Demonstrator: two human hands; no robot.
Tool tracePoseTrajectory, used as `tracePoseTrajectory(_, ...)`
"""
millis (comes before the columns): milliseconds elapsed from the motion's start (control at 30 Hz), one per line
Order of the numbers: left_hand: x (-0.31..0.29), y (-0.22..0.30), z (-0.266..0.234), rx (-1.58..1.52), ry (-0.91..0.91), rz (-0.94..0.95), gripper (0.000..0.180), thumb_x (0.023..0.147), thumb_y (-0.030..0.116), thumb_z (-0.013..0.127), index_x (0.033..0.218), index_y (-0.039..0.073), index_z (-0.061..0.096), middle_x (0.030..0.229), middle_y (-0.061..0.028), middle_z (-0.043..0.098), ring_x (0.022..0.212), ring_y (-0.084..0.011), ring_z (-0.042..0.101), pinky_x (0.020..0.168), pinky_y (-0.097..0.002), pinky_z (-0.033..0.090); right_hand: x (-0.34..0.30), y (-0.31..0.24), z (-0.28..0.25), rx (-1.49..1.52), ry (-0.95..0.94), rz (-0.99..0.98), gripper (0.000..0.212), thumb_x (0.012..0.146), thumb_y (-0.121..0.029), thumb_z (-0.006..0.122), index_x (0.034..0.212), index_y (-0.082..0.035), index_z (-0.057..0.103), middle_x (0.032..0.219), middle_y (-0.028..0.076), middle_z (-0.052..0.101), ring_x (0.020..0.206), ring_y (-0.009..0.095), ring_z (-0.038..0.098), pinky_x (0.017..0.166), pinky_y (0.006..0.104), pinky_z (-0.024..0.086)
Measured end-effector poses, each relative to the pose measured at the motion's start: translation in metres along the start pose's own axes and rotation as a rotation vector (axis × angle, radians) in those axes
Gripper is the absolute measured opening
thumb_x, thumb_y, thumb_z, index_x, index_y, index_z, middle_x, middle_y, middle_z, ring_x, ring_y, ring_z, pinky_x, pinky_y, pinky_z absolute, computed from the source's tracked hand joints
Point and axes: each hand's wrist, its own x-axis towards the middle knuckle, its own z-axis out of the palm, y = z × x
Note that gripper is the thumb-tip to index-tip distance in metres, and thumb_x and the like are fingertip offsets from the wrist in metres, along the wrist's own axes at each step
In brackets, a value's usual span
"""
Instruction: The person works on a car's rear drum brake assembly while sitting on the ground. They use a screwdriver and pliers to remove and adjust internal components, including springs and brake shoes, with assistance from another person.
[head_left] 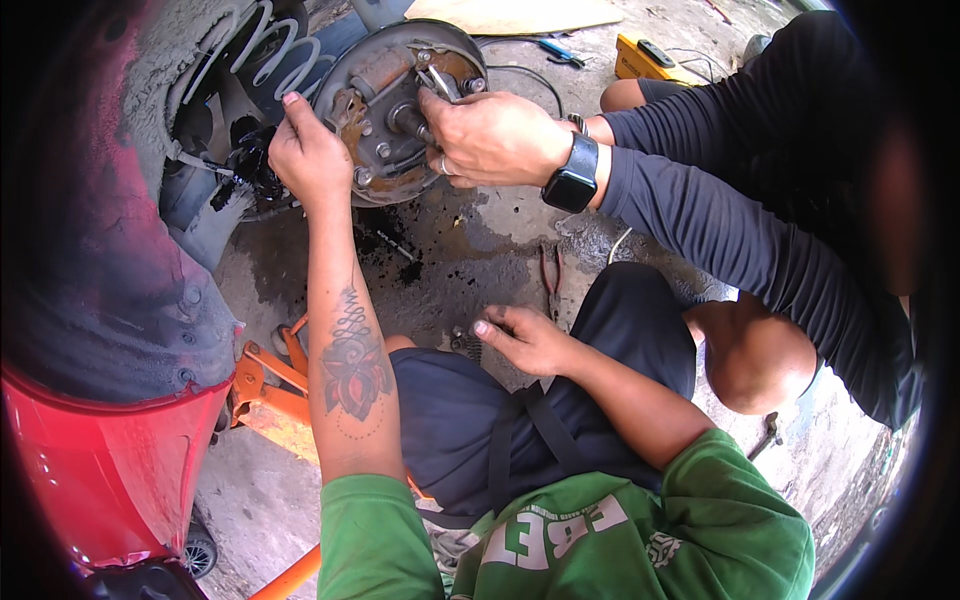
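My left hand [311, 155] is at the left rim of a rusty, round brake backing plate [400, 70], its thumb raised. The fingers look curled, but whatever they grip is hidden. My right hand [525, 338] hangs over my lap, thumb and forefinger stretched out, with nothing visible between them. Small metal parts, among them what looks like a coil spring [464, 342], lie on the ground just past its fingertips. Another person's hand [500, 138], with a ring and a black watch [573, 175], reaches in from the right to the hub [408, 120] at the plate's middle.
A white suspension coil [275, 45] stands behind the plate. Red-handled pliers [551, 270] lie on the oil-stained concrete. At left are a red car panel [110, 455] and an orange jack [268, 380]. A yellow case [640, 62] sits at the back right, beside the other person's knee.
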Motion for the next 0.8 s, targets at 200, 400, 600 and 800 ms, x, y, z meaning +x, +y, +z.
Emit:
tracePoseTrajectory(200,0.0006,-0.0016,0.0009,0.01,0.008,0.017,0.058,0.105,0.035,0.047,0.072,-0.011,0.06,0.06,-0.0245,0.059,0.053,-0.0378,0.054,0.058,-0.0464,0.041,0.001,0.0026,0.0013,-0.012,-0.006,-0.021,0.042,0.105,-0.038,0.051,0.092,0.0,0.06,0.066,0.016,0.05,0.062,0.026,0.05,0.06,0.04,0.043)
tracePoseTrajectory(400,0.0003,-0.001,0.0014,0.008,0.02,0.034,0.058,0.105,0.035,0.048,0.071,-0.01,0.061,0.06,-0.0245,0.06,0.053,-0.0383,0.054,0.058,-0.0474,0.041,-0.0005,0.004,0.0024,-0.015,-0.012,-0.048,0.04,0.106,-0.037,0.052,0.091,0.0,0.056,0.065,0.015,0.045,0.06,0.024,0.047,0.06,0.0393,0.042)
tracePoseTrajectory(600,0.0,0.0014,0.0008,0.009,0.012,0.013,0.058,0.105,0.035,0.048,0.071,-0.01,0.061,0.059,-0.0236,0.059,0.051,-0.0367,0.052,0.057,-0.0469,0.041,-0.002,0.0044,0.0039,-0.049,0.0,-0.068,0.04,0.105,-0.036,0.052,0.088,0.001,0.054,0.066,0.018,0.046,0.061,0.032,0.048,0.06,0.0422,0.041)
tracePoseTrajectory(800,-0.0008,0.0018,0.0024,-0.009,0.045,0.046,0.057,0.105,0.035,0.047,0.072,-0.01,0.062,0.06,-0.0239,0.06,0.052,-0.0372,0.053,0.058,-0.0465,0.041,-0.0017,0.0047,0.0042,-0.093,-0.024,-0.069,0.041,0.105,-0.035,0.053,0.085,0.001,0.053,0.067,0.02,0.048,0.063,0.037,0.052,0.061,0.0443,0.042)
